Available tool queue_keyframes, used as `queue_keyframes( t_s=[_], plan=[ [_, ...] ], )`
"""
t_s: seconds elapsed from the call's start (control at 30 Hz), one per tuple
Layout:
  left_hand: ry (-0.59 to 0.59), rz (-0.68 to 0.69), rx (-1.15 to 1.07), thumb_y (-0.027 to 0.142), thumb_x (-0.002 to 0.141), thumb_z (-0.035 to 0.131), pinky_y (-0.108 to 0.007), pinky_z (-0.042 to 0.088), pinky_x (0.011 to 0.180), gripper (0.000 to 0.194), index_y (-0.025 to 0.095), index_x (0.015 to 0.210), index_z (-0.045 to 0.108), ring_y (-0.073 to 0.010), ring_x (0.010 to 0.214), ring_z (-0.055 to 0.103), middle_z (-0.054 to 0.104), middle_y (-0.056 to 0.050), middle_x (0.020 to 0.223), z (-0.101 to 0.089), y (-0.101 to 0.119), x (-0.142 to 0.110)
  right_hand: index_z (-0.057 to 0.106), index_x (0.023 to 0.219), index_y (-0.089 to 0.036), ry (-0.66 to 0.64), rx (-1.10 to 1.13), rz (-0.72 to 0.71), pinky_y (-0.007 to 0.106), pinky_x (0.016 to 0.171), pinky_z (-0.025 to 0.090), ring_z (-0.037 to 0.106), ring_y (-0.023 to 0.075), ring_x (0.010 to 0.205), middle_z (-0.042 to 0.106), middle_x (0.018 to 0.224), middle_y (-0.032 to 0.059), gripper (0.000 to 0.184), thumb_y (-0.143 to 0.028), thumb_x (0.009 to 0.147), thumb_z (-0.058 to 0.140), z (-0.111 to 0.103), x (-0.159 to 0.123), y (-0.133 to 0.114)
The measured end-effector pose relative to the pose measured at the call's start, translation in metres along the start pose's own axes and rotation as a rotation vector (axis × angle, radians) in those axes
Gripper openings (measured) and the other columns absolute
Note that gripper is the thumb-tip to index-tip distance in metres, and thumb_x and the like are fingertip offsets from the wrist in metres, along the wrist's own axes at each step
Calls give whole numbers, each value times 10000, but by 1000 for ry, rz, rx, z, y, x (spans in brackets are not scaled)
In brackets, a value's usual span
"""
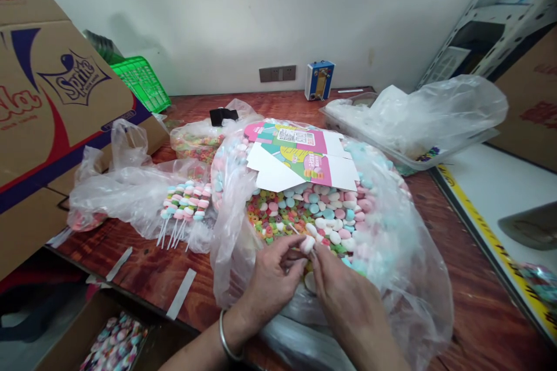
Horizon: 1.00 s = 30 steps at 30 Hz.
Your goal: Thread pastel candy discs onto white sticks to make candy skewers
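Observation:
My left hand pinches a thin white stick whose tip points up and left. My right hand is closed on a pale pink marshmallow candy at the stick's lower end. Both hands meet over the near edge of a big clear plastic bag heaped with pink, white and blue candies and small coloured rings. Flat printed cartons lie on top of the heap. A silver bangle sits on my left wrist.
Finished candy skewers lie on a plastic bag at left. A Sprite cardboard box and green basket stand far left. A tray under plastic is at right. An open box of candies sits below the table edge.

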State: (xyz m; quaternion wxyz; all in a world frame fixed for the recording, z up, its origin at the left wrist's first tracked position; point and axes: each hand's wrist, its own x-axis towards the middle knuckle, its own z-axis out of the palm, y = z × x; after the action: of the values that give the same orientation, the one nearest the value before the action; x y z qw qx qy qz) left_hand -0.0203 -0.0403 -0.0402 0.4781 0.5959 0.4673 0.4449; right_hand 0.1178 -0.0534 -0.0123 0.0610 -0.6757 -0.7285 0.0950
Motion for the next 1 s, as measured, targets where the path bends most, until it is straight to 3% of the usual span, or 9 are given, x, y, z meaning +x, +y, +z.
queue_keyframes(
  t_s=[0.1, 0.23, 0.33, 0.43, 0.7, 0.83, 1.0],
  plan=[
    [82, -21, 98, 130, 846, 555, -256, 562, 677, 495, 219, 1329, 491, -123, 733, 676, 672, -82, 1099, -10, 1, 9, 569, 1027, -236, 15, -46, 37, 245, 465, 269, 699, 173, 712, 702, 942, 23, 160, -231, 959, 424, -9, 17, 8],
    [213, 170, 385, 127, 848, 564, -306, 519, 816, 202, 191, 1013, 659, -169, 903, 640, 679, -54, 970, -27, 7, 25, 576, 999, -227, -36, -211, 54, 254, 448, 164, 682, 172, 716, 657, 938, 20, 151, -169, 924, 459, -20, 37, 13],
    [227, 247, 451, 134, 861, 564, -321, 491, 871, 145, 185, 954, 662, -176, 952, 618, 674, -51, 951, -33, 9, 33, 587, 989, -232, -71, -265, 8, 256, 455, 137, 675, 167, 724, 640, 949, 23, 155, -179, 925, 456, -26, 46, 14],
    [216, 249, 522, 126, 875, 542, -335, 481, 896, 178, 174, 1005, 654, -184, 991, 596, 660, -66, 992, -33, 7, 36, 599, 983, -243, -102, -285, -64, 258, 466, 130, 664, 161, 712, 631, 936, 30, 173, -203, 936, 438, -31, 51, 15],
    [101, 190, 1012, 116, 861, 513, -422, 452, 871, 255, 188, 1046, 673, -247, 996, 518, 603, -96, 1053, -25, 3, 48, 621, 930, -254, -109, -257, -249, 263, 502, 142, 616, 139, 717, 634, 892, 16, 162, -192, 901, 474, -36, 75, 34],
    [83, 151, 1033, 133, 859, 519, -400, 444, 834, 282, 213, 1079, 676, -242, 954, 512, 594, -87, 1019, -22, 4, 50, 632, 895, -238, -73, -164, -334, 258, 532, 184, 586, 127, 711, 640, 883, 24, 235, -200, 944, 405, -30, 88, 43],
    [89, 161, 975, 131, 853, 529, -409, 434, 859, 286, 229, 1071, 686, -249, 975, 514, 606, -89, 1025, -23, 3, 50, 625, 809, -207, -57, 5, -271, 251, 544, 214, 552, 126, 671, 631, 784, 23, 211, -152, 901, 443, -23, 90, 39]
  ],
)
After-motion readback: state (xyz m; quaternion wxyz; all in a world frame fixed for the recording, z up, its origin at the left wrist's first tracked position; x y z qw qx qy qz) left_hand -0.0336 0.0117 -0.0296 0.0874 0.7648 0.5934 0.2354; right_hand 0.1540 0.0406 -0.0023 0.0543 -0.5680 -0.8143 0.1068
